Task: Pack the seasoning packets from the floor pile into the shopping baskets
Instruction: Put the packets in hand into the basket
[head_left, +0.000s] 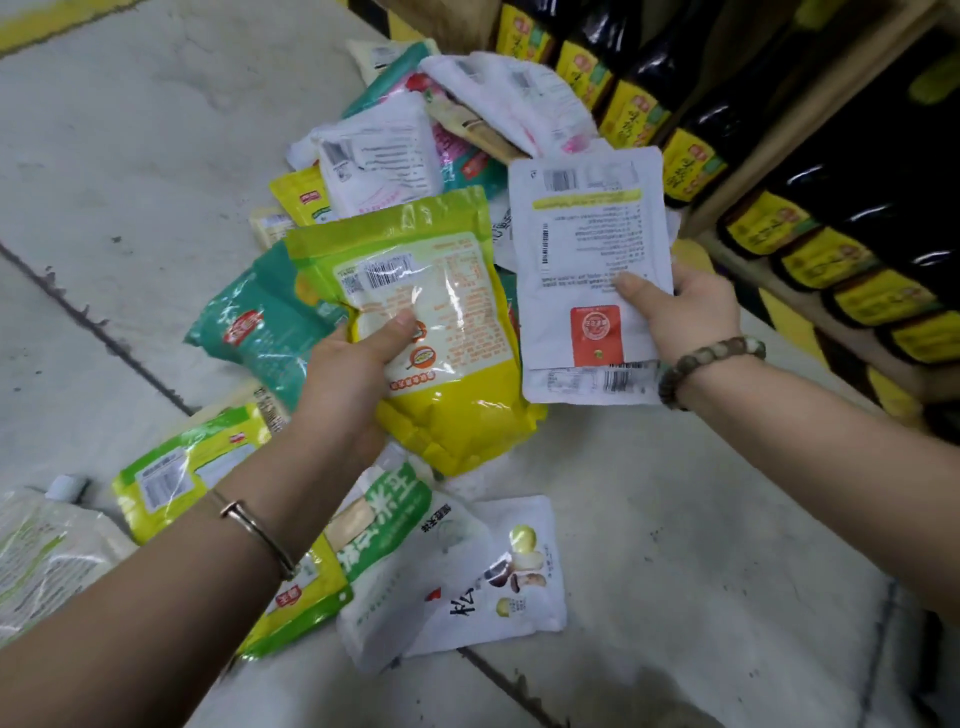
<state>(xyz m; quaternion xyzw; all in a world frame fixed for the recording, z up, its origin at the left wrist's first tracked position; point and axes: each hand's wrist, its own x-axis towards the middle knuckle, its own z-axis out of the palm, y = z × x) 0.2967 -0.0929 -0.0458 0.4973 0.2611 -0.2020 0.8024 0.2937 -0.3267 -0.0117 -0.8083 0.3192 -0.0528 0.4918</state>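
Left hand (358, 364) grips a yellow-green packet (441, 332), thumb on its face; right hand (685, 312) pinches white packets (587, 280) at 3 o'clock of it. Both held above the floor pile (395, 150), which spreads from 12 to 7 o'clock; bottle shelf (810, 145) at 2 o'clock.

Yellow-green glossy plastic pouch (452, 415), orange print, mid-frame; white flat packet (587, 249), red square, lime stripe; teal plastic packet (260, 332), centre left; yellow-labelled black bottles (763, 223), upper right.

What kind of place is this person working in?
Likely a grocery store aisle: a shelf lined with dark sauce bottles, and barcoded seasoning packets piled on the floor. The left hand holds a yellow packet, the right hand white packets.
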